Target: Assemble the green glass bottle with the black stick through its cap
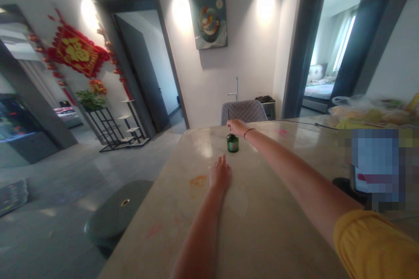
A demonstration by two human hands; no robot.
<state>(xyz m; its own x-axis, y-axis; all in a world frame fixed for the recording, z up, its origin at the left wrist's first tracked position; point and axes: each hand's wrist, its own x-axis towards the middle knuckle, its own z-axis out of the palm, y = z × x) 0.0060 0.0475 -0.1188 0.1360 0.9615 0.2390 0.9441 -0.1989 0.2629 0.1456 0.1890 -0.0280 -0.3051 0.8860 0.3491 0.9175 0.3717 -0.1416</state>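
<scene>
A small green glass bottle (233,144) with a pale label stands upright on the table (255,209). Just above its neck is my right hand (237,127), with a red cord on the wrist. Its fingers are pinched round a thin dark stick (228,115), which shows above and below the fist. Whether the lower end sits inside the bottle neck I cannot tell. My left hand (220,173) rests on the tabletop on the near side of the bottle, fingers stretched forward, apart from the bottle and holding nothing.
A grey quilted chair (244,111) is at the table's far edge. On the right are plastic bags (366,111), a cable (304,123) and a blurred-out upright device (376,165). A round green stool (121,209) stands left of the table, near a black plant stand (104,128).
</scene>
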